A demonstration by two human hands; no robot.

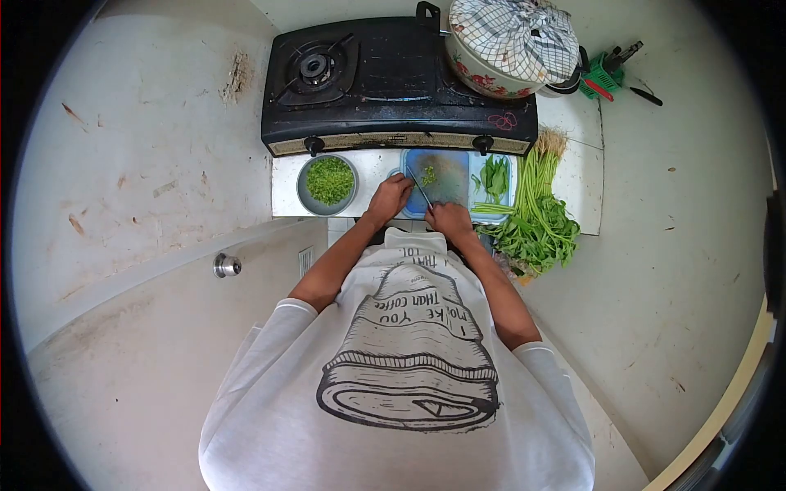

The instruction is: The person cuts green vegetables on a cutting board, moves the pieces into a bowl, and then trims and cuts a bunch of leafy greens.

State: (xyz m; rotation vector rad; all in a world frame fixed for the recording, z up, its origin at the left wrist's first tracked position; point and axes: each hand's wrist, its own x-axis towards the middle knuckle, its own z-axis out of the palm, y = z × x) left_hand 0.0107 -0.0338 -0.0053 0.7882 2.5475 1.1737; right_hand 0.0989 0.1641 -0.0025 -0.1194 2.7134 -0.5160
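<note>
My right hand [449,219] is closed around the handle of a knife [420,190], its blade slanting up and left over a blue cutting board [450,192]. My left hand [391,196] rests at the board's left edge beside the blade, fingers curled; anything inside them is hidden. A little heap of chopped greens [428,175] lies on the board just right of the blade. Cut leaves and stems [494,176] sit on the right, in a light blue tray [512,182]. To the left, a grey bowl [301,196] holds finely chopped greens [330,181].
A black two-burner gas stove [393,74] stands behind the board. On its right burner sits a floral pot [491,80] covered by a checked cloth [516,37]. A large bunch of leafy greens [540,221] hangs over the counter's front edge. A green basket [602,78] holds utensils.
</note>
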